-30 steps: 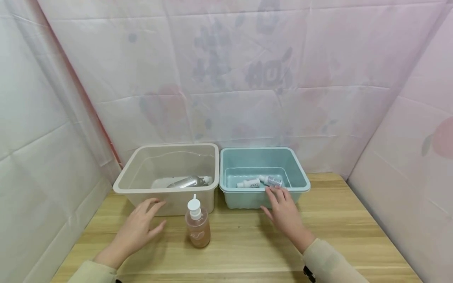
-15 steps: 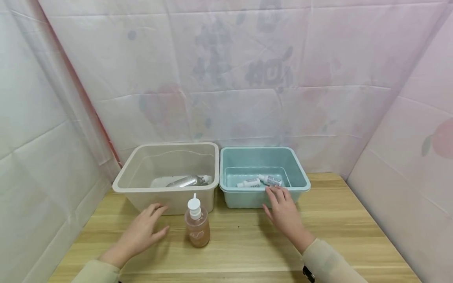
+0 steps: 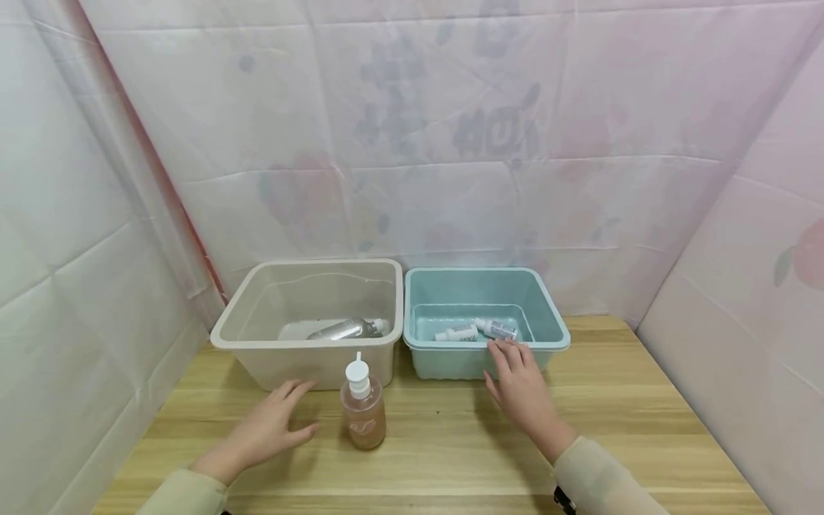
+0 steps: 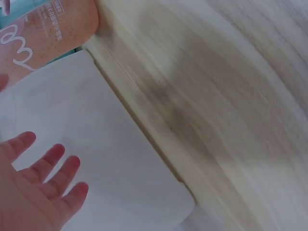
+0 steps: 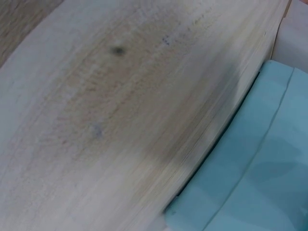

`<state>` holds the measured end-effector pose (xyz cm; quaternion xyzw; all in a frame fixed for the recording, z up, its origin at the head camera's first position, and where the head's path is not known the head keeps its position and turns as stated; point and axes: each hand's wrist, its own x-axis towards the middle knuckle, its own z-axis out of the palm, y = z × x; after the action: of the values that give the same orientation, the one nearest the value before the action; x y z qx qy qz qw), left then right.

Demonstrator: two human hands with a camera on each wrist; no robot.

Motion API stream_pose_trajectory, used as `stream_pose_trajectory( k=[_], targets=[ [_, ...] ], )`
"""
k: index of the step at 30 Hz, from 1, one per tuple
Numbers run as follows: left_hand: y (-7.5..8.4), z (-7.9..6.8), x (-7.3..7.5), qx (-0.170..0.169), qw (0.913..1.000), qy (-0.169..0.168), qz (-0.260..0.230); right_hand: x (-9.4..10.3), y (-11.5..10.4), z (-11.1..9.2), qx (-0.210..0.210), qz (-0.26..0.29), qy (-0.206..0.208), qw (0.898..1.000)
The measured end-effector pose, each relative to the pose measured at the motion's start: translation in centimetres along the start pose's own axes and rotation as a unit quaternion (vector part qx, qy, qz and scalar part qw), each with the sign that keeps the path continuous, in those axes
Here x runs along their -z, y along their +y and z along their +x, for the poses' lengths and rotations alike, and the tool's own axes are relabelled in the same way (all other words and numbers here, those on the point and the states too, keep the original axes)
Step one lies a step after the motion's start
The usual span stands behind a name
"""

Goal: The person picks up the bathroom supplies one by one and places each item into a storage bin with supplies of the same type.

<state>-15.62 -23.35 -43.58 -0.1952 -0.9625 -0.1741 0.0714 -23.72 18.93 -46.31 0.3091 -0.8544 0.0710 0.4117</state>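
Observation:
A pump bottle (image 3: 364, 420) of pinkish liquid, with a white pump top, stands upright on the table in the head view. Just left of it is my left hand (image 3: 267, 428), fingers spread and thumb apart from the bottle. In the left wrist view that hand (image 4: 41, 190) overlaps the front wall of the beige bin (image 4: 110, 139), and the bottle (image 4: 53, 33) shows at top left. My right hand (image 3: 520, 386) has its fingertips at the front rim of the teal bin (image 3: 444, 361), holding nothing. It is out of sight in the right wrist view.
Inside the beige bin lies a clear bottle (image 3: 347, 329) with a grey label. Two small white bottles, one on the left (image 3: 457, 333) and one on the right (image 3: 498, 329), lie in the teal bin. Both bins stand side by side against a fabric wall (image 3: 450, 200) on the wooden table (image 3: 444, 458).
My left hand has moved right and a little toward me, closer to the pump bottle. The right hand stays at the teal bin's rim. The head view has shifted slightly.

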Motion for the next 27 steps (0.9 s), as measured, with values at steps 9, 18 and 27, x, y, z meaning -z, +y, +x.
stream_pose_trajectory(
  k=[9, 18, 27],
  targets=[
    [0.1, 0.0, -0.6, 0.031, 0.9886, -0.038, -0.142, -0.1, 0.0, -0.1, -0.002, 0.0, -0.002, 1.0],
    [0.2, 0.6, -1.7, 0.042, 0.9378, -0.072, -0.337, 0.0, 0.0, -0.1, -0.01, -0.005, -0.009, 1.0],
    [1.1, 1.0, -2.8, 0.057, 0.9034, -0.084, -0.417, -0.4, 0.0, -0.2, -0.006, -0.002, -0.003, 1.0]
  ],
)
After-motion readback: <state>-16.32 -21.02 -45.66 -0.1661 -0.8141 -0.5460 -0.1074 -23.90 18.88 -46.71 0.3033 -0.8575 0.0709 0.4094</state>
